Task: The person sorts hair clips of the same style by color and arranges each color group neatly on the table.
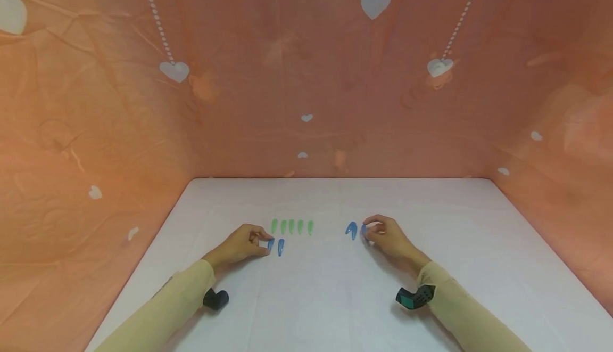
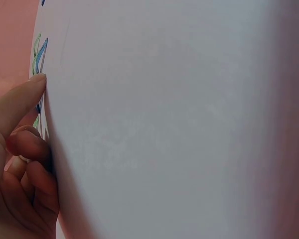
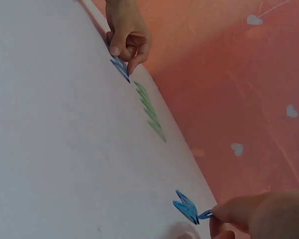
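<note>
My left hand (image 1: 243,244) pinches a blue snap hair clip (image 1: 270,244) between thumb and finger at the table surface. Just right of it lies another blue hair clip (image 1: 281,247). Above these, several green hair clips (image 1: 291,227) lie side by side in a row. On the right, my right hand (image 1: 390,239) holds a blue hair clip (image 3: 205,214) between thumb and fingertip. Two more blue hair clips (image 1: 354,230) lie beside it in a V, touching or nearly touching at one end. In the left wrist view, the thumb partly hides the clips.
A white tabletop (image 1: 311,299) spreads beneath both hands. Around its back and sides hangs an orange-pink cloth (image 1: 306,75) printed with pale hearts. Dark wrist-worn devices (image 1: 415,297) sit at both sleeve cuffs, close above the table.
</note>
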Demonstrator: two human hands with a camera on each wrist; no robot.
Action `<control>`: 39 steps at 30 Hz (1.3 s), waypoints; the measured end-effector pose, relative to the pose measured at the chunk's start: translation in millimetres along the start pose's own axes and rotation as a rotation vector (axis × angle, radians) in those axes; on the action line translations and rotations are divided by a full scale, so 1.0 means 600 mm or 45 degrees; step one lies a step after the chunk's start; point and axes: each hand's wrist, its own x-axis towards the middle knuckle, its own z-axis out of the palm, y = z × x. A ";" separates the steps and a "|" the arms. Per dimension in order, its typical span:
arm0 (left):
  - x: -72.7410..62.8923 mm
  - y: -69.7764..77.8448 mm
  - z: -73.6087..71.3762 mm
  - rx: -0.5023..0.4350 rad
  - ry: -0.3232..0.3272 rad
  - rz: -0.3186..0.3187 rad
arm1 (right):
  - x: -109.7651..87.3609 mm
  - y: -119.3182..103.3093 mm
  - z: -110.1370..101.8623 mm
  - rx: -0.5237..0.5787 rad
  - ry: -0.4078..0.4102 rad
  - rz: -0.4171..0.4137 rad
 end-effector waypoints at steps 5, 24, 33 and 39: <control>0.001 -0.001 0.000 0.017 0.003 0.013 | -0.001 -0.010 0.014 0.114 -0.064 -0.022; 0.001 -0.001 -0.001 0.014 0.000 0.004 | 0.013 -0.023 0.085 0.176 -0.301 -0.264; 0.002 -0.002 -0.001 -0.001 0.003 -0.003 | 0.023 -0.033 0.128 0.252 -0.380 -0.272; 0.001 0.002 -0.001 -0.009 0.006 -0.008 | 0.026 -0.042 0.151 0.294 -0.404 -0.302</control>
